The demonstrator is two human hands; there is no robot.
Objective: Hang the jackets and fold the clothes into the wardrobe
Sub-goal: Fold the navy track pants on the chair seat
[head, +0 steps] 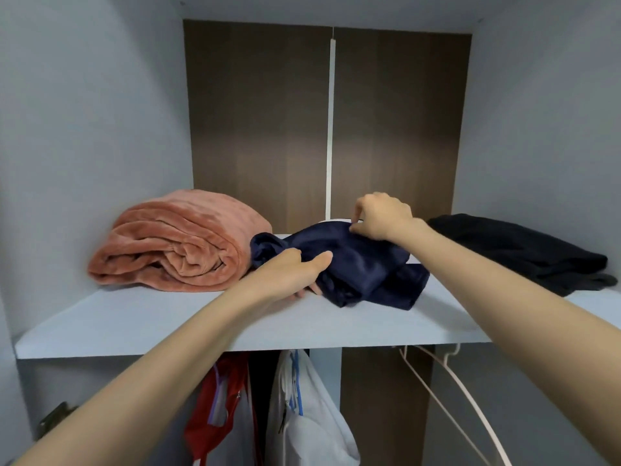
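Centrally, we see the navy garment (363,264) lying as a loosely folded bundle on the wardrobe shelf (168,321). Its long axis runs across the shelf from far left to near right, and one flap spills out of the fold at the near right. Both hands are on it. The left hand (295,270) takes the near-left end, thumb laid over the top and fingers tucked beneath the cloth, a closed grip on the bundle's edge. The right hand (379,216) sits at the far top edge, its thumb and fingertips pinching a ridge of fabric. The bundle thus lies between the two grips, rightward of the left hand and nearer us than the right, so we judge that any squaring or sliding will be steered from both ends. Just to its left rests a rolled pink blanket (174,243); whether they touch we cannot tell. Well to the right lies a black garment (524,253). Below the shelf hang a red jacket (215,398), a white jacket (312,415) and bare hangers (453,391).
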